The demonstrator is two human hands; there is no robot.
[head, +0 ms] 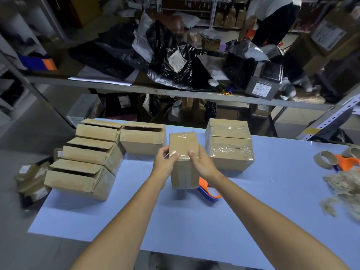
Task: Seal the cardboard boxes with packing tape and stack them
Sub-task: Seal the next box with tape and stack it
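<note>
Head view: small brown cardboard box [184,152] stands on end at mid-table, glossy clear tape wrinkled over its top and near face. Left hand [165,162] and right hand [201,163] clasp its upper sides, fingers wrapped behind, thumbs pressing the tape on the front. Table [194,221] is covered in smooth pale blue. Just behind the box lies an orange-and-blue tape dispenser [210,190]. To the right, two taped boxes stacked [229,147], film shiny and creased. To the left, four open boxes [78,178], flaps up, interiors dark, contents unreadable. Far right: cardboard tape cores [325,159] and a heap of crinkled paper shreds [344,191].
</note>
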